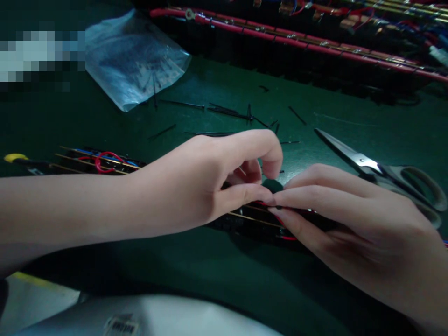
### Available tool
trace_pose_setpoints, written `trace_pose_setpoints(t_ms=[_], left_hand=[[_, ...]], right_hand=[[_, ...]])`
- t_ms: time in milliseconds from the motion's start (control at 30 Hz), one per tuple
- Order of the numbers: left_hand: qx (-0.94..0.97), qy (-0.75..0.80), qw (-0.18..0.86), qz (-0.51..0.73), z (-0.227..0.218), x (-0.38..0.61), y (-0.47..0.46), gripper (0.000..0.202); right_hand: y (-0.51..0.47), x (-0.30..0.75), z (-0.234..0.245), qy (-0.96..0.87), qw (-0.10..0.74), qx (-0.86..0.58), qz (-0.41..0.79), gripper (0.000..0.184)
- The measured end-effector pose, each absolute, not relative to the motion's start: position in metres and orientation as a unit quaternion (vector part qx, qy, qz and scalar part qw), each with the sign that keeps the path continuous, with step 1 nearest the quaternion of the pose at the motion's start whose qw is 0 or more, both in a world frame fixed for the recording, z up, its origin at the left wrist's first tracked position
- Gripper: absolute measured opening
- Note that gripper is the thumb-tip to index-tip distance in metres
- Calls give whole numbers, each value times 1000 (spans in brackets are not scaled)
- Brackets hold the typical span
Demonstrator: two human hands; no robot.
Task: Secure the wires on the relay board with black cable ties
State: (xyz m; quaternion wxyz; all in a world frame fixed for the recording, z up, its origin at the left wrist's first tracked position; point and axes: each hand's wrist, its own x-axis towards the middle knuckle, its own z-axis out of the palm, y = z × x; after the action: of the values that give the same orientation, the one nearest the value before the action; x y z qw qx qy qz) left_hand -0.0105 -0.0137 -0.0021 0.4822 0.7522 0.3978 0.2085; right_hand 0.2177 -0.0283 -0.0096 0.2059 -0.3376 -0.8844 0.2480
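Note:
A long narrow wired strip (252,217) with brass-coloured rods and red wires lies across the table under my hands. My left hand (217,182) is over its middle, the thumb pressed down by a red wire (287,238) and the index finger arched above. Its other fingers curl inward, and what they grip is hidden. From the right, my right hand (350,219) pinches a small black piece (279,207), which looks like the end of a cable tie, between thumb and forefinger. The fingertips of both hands meet there.
Several loose black cable ties (227,111) lie behind my hands, near a clear plastic bag (136,58). Scissors (366,162) rest at the right, beside my right hand. A larger wired assembly with a red cable (308,45) runs along the back. A yellow-tipped tool (16,158) is at left.

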Motion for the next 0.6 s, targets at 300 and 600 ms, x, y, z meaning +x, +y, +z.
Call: trace_pose_setpoints(t_ms=[300,600], left_hand=[[745,397,500,195,-3,-13,-13,27],[713,442,516,173,-1,-9,-10,17]], right_hand=[[-26,217,-6,-866,207,-360,280,10],[-22,217,-6,-867,195,-366,276,9]])
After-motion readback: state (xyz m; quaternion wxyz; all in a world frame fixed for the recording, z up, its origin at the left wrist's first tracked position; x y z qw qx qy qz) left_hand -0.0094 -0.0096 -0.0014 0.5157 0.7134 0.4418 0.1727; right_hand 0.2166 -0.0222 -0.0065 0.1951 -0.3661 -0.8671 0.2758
